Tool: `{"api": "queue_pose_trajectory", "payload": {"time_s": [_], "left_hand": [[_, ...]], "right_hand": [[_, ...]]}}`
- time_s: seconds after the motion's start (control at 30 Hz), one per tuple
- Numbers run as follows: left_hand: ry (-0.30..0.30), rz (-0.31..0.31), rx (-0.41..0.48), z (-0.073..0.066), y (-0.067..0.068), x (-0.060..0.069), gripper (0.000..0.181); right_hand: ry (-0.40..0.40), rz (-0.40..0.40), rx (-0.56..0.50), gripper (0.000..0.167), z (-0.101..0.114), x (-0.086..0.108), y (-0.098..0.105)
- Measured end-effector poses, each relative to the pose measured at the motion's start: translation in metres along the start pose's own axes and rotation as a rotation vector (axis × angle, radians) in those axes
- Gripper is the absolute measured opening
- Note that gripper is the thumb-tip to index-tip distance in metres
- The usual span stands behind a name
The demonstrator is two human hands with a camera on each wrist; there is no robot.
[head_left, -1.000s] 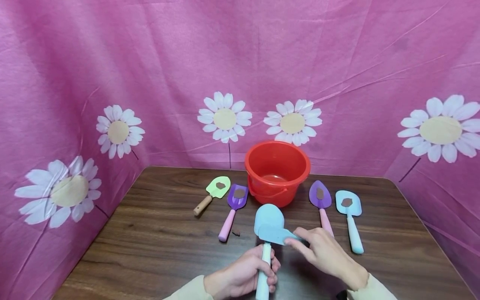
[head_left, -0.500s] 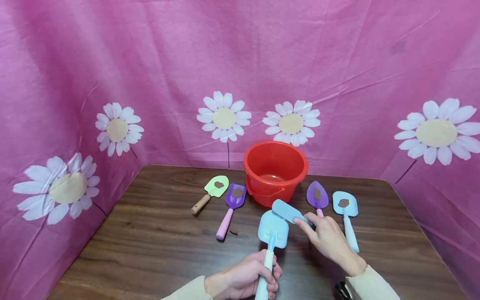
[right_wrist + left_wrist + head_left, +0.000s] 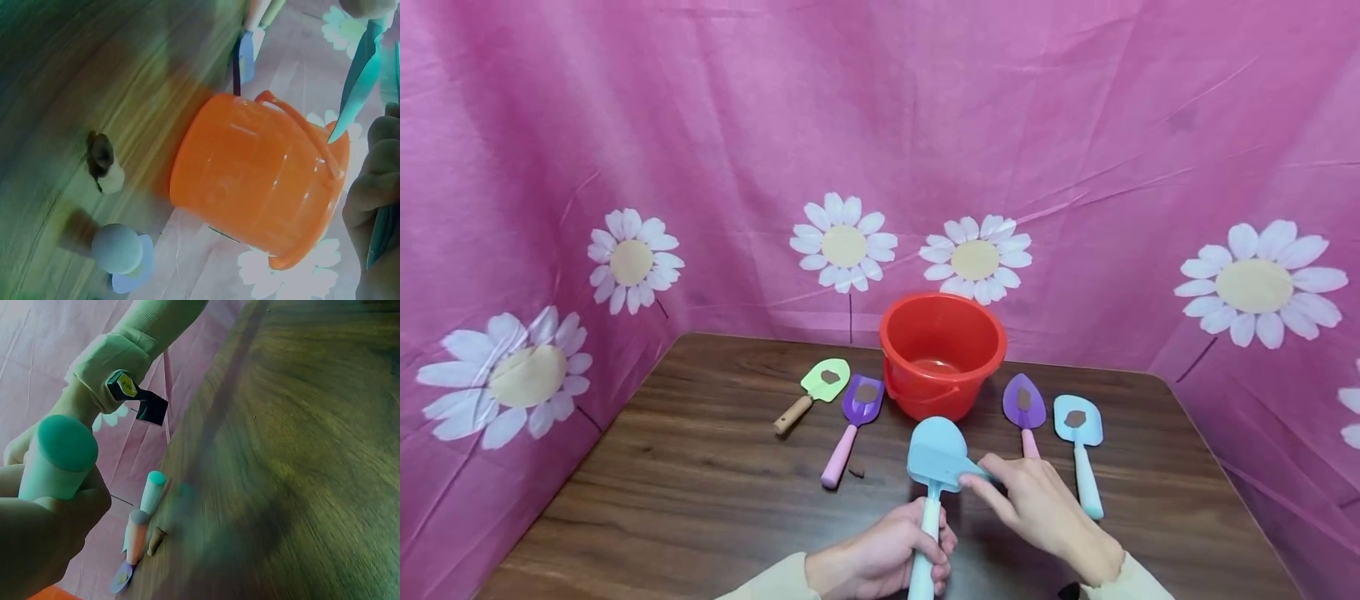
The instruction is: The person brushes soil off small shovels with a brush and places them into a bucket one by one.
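Observation:
In the head view the left hand (image 3: 891, 550) grips the pale handle of a light-blue shovel (image 3: 936, 446), its blade raised in front of the red bucket (image 3: 943, 387). The right hand (image 3: 1048, 508) pinches a flat light-blue piece (image 3: 953, 468) between thumb and fingers, and this piece lies across the shovel's blade. In the left wrist view the left hand (image 3: 50, 531) is curled round the handle (image 3: 53, 465). Part of the right hand (image 3: 381, 175) shows at the edge of the right wrist view, with the shovel (image 3: 362, 75) above it.
Left of the bucket lie a green trowel (image 3: 827, 379) and a purple shovel (image 3: 862, 400), with a small brown bit (image 3: 857, 472) nearby. On the right are a purple pointed trowel (image 3: 1024, 402) and a light-blue shovel (image 3: 1078, 419). A brown object (image 3: 101, 155) lies on the table.
The right hand's flat piece moved away to the blade's upper right edge, then back down across the blade. The left hand keeps its grip, and the shovel blade tilted slightly. The view shifted a little.

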State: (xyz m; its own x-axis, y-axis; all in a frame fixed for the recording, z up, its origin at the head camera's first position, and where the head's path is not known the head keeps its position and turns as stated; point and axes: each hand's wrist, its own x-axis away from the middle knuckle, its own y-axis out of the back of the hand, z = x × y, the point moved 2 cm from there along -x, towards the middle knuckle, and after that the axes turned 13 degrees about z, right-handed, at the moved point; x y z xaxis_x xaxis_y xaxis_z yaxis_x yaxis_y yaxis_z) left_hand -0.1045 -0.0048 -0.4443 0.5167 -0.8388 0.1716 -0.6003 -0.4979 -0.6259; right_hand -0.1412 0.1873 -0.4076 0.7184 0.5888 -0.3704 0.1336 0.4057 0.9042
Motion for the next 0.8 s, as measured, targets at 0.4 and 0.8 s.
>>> {"api": "queue_pose_trajectory", "payload": {"time_s": [0.4, 0.8], "left_hand": [[0.009, 0.104, -0.050, 0.000, -0.010, 0.005, 0.037], [-0.013, 0.024, -0.137, 0.004, -0.006, -0.001, 0.036]], "right_hand": [[-0.181, -0.101, 0.071, 0.028, -0.020, 0.003, 0.010], [-0.190, -0.051, 0.094, 0.032, -0.002, 0.000, 0.015]]}}
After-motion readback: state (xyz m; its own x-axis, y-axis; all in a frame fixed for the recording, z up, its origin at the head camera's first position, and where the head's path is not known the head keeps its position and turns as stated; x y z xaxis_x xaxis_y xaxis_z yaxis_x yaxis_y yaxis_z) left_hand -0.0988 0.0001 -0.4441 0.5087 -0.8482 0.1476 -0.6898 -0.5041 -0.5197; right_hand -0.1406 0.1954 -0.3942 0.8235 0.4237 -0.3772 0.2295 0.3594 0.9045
